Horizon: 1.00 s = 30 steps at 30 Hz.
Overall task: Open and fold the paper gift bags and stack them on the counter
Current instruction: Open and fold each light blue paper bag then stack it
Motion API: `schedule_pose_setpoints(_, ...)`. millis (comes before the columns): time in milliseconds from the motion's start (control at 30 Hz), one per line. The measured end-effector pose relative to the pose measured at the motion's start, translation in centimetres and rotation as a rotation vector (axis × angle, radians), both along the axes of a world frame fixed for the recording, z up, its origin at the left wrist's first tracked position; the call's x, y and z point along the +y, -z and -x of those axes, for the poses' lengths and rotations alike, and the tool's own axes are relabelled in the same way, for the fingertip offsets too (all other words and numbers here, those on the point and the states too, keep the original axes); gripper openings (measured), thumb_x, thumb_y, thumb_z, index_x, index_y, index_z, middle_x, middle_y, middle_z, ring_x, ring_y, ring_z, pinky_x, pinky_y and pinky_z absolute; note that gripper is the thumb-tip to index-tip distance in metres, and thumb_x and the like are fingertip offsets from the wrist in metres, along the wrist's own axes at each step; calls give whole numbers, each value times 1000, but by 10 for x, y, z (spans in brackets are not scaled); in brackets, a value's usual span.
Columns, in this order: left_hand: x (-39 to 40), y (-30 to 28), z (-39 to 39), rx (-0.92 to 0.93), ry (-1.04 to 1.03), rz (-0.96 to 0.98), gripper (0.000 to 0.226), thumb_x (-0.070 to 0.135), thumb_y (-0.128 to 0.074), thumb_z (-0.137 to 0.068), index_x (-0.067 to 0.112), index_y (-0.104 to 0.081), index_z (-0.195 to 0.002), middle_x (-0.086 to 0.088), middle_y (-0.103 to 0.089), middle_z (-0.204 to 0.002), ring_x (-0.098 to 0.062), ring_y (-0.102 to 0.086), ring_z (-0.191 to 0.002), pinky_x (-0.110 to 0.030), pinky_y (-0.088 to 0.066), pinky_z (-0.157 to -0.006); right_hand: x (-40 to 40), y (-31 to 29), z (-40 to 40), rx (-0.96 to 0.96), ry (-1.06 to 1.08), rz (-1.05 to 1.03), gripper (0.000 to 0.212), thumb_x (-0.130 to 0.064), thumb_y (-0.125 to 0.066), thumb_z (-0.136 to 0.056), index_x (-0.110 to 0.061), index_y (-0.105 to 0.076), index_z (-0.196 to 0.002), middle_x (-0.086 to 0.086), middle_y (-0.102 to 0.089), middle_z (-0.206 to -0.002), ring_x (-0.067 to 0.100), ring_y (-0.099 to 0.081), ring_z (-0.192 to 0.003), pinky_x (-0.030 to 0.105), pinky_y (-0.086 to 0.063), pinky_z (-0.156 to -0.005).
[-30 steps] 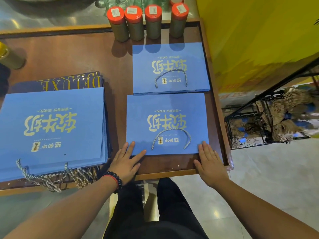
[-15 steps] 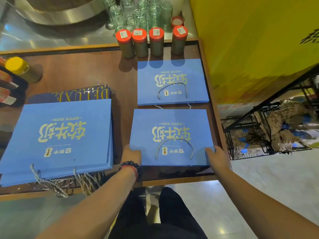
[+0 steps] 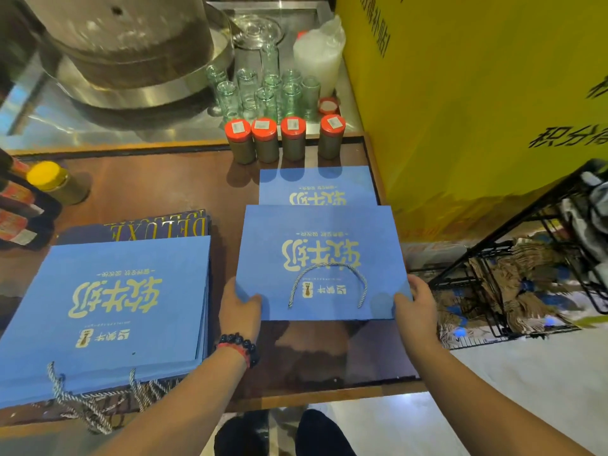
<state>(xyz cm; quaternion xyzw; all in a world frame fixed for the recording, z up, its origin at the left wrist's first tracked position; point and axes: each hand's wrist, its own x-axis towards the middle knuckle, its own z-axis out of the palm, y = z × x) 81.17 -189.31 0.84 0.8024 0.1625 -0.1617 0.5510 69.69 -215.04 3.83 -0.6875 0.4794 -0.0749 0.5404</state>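
Both hands, left hand [image 3: 241,306] and right hand [image 3: 415,306], pinch the near corners of the blue bag [image 3: 320,258], which looks light and probably bends easily

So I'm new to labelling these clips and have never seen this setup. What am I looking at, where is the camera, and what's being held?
There is no machine here, only a person's two bare hands. The one picture comes from a wide-angle camera worn on the person's head, looking forward and down.

The left hand, with a bead bracelet at its wrist, and the right hand each grip a near corner of a flat blue paper gift bag with a rope handle, held above the brown counter.

Behind it lies another blue bag, partly covered. To the left sits a stack of blue bags. Further back stand four red-capped jars, then clear glasses.
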Motion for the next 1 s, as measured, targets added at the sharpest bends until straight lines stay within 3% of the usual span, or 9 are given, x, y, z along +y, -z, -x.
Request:
schedule_pose_setpoints(100,-15,-3,-31,27,19,14,38,-1,-56,-81,17,-57,-114,-2,-63,-108,-23,-60,-95,-38,-51,-86,-22,3,-31,30,-110,11,41,5,-46,-83,-23,-58,-110,1,-63,-100,21,-61,-91,48,-53,-77)
schedule_pose_setpoints(200,-29,1,-64,144,62,-30,27,-6,-51,-81,4,-62,-104,-10,-64,-100,-24,-58,-83,-31,-46,-73,-43,14,-60,88,-192,29,44,10,-45,-79,-19,-59,-109,6,-65,-99,28,-62,-93,39,-50,-73)
schedule_pose_setpoints(300,-38,10,-87,233,96,-58,21,-7,-47,-84,4,-64,-89,-11,-63,-92,-25,-54,-80,-30,-43,-71,-56,32,-79,131,-198,73,41,8,-46,-82,-16,-59,-112,5,-63,-99,31,-61,-98,38,-50,-79)
schedule_pose_setpoints(467,-53,22,-116,105,184,-40,44,-7,-46,-80,15,-59,-116,-3,-64,-107,-27,-60,-98,-33,-49,-81,-64,44,-113,127,-236,109,52,6,-47,-89,-11,-48,-138,5,-56,-121,19,-51,-107,29,-40,-85)
schedule_pose_setpoints(567,-65,27,-134,74,276,-86,50,-1,-54,-75,27,-51,-115,5,-60,-111,-22,-57,-100,-34,-49,-85,-76,52,-137,172,-264,102,64,3,-52,-89,-11,-34,-149,8,-42,-148,26,-43,-132,32,-38,-100)
schedule_pose_setpoints(667,-72,41,-151,89,387,-205,58,17,-62,-62,21,-52,-120,-3,-58,-117,-30,-58,-106,-42,-52,-88,-87,65,-155,210,-360,120,71,6,-54,-85,-12,-32,-150,9,-33,-154,26,-35,-139,36,-33,-108)
schedule_pose_setpoints(767,-77,46,-156,105,468,-313,75,18,-68,-70,18,-42,-141,-10,-43,-136,-35,-46,-125,-42,-44,-102,-93,73,-162,254,-453,161,67,9,-48,-87,-12,-35,-149,11,-28,-154,29,-31,-140,36,-32,-109)
schedule_pose_setpoints(900,-74,47,-153,86,544,-381,61,12,-63,-84,17,-42,-141,-11,-39,-134,-32,-45,-124,-32,-38,-100,-95,79,-159,346,-577,269,63,2,-48,-90,-13,-32,-150,10,-21,-158,30,-29,-142,37,-32,-109)
schedule_pose_setpoints(1000,-66,42,-149,-7,659,-499,52,14,-56,-87,12,-45,-138,-11,-38,-139,-33,-42,-126,-33,-38,-102,-90,70,-156,410,-576,304,64,-5,-49,-90,-15,-32,-150,7,-16,-161,29,-27,-143,38,-32,-109)
